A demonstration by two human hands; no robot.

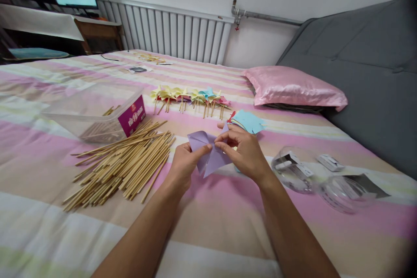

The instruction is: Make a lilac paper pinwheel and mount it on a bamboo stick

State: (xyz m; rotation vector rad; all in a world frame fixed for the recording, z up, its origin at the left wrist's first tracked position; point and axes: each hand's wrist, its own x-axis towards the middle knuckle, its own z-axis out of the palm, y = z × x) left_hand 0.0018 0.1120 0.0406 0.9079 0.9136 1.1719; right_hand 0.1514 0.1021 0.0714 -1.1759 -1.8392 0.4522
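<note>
Between my hands, above the bed, is a purple paper pinwheel piece (213,163) with cut, pointed flaps. My left hand (184,160) grips its left side, the thumb pressed near the middle. With thumb and fingertips together, my right hand (241,147) pinches the paper at its centre right; whether a pin or other small part is in that pinch is hidden. Behind my right hand lies a stack of cut coloured paper (248,121), light blue on top. Left of my hands spreads a heap of thin wooden sticks (130,165).
A clear plastic box (94,104) with more sticks stands at the left. Several finished pinwheels (189,95) lie in a row beyond my hands. To the right are clear round containers (293,171) and a small packet (330,162). A pink pillow (295,87) rests by the grey headboard (355,61).
</note>
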